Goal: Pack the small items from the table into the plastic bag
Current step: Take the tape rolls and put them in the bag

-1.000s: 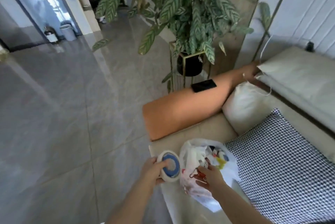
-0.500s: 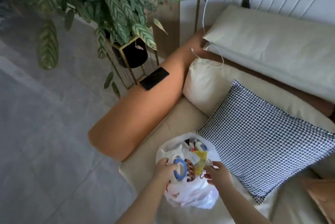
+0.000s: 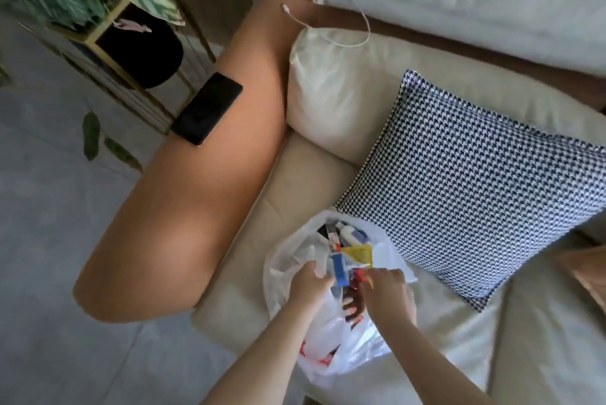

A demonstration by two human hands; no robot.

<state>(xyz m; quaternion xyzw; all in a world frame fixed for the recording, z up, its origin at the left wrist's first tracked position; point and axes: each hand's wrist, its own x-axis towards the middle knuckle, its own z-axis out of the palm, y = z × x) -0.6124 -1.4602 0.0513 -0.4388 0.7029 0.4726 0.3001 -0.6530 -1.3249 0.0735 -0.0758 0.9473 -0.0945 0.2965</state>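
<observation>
A white plastic bag [image 3: 354, 349] lies open on the beige sofa seat [image 3: 295, 181], with several small items inside, among them a yellow packet [image 3: 359, 253] and a brown hair claw [image 3: 353, 303]. My left hand [image 3: 308, 285] grips a white and blue tape roll [image 3: 339, 268], held edge-on inside the bag's mouth. My right hand [image 3: 387, 296] pinches the bag's right rim, with something small and red [image 3: 360, 276] at its fingertips. The bag's lower contents are hidden by the plastic and my hands.
A houndstooth cushion [image 3: 475, 181] leans right behind the bag. A black phone [image 3: 206, 109] rests on the orange armrest [image 3: 196, 208]. A white cable [image 3: 344, 30] trails over a cream cushion [image 3: 328, 93]. A potted plant on a gold stand [image 3: 137, 53] stands left, over grey floor tiles.
My view swung from the floor down onto the sofa. My left hand moved the tape roll from beside the bag into its mouth. The right hand kept its hold on the rim.
</observation>
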